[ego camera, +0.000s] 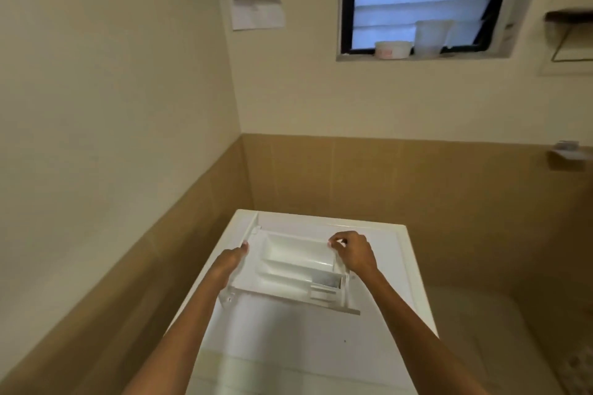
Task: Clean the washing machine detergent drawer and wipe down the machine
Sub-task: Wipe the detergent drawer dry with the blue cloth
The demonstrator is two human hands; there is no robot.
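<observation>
Washer top beneath detergent drawer

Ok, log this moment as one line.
drawer: removed, over washing machine top | left hand: holds drawer's left side | right hand: pinches its far right corner

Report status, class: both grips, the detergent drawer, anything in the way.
Left grip holds detergent drawer at left edge. Right grip pinches its right rim. Drawer out, over washing machine top. Nothing seen blocking it.
</observation>
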